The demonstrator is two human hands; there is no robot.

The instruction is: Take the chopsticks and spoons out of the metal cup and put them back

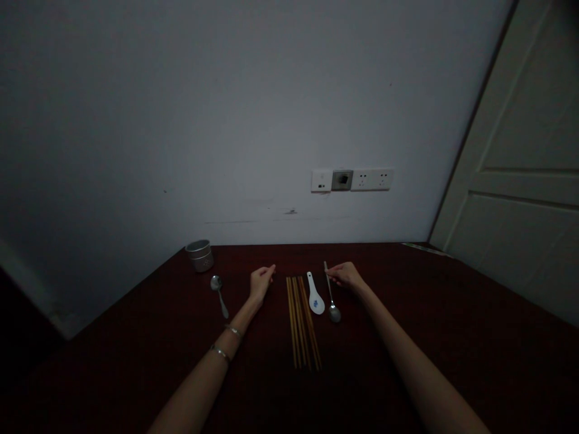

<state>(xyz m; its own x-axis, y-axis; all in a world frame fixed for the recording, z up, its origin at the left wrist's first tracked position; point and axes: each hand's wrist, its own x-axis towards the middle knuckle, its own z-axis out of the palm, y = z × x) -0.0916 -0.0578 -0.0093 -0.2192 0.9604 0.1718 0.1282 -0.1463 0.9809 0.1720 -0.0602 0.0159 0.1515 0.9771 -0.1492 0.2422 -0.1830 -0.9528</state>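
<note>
My right hand (345, 275) pinches the handle end of a long metal spoon (333, 312), whose bowl points toward me. Just left of that spoon lies a white ceramic soup spoon (315, 301) with a blue mark in its bowl. Several wooden chopsticks (298, 322) rest side by side in the middle, between my hands. My left hand (262, 282) is closed on the table left of the chopsticks; whether anything is in its fingers is hidden. Farther left, a smaller metal spoon (217, 284) lies with its bowl away from me.
A metal canister with small holes (200, 256) stands at the far left corner, near the wall. The dark red table (384, 361) meets a grey wall with a row of sockets (351, 180). A panelled door (515, 181) is on the right.
</note>
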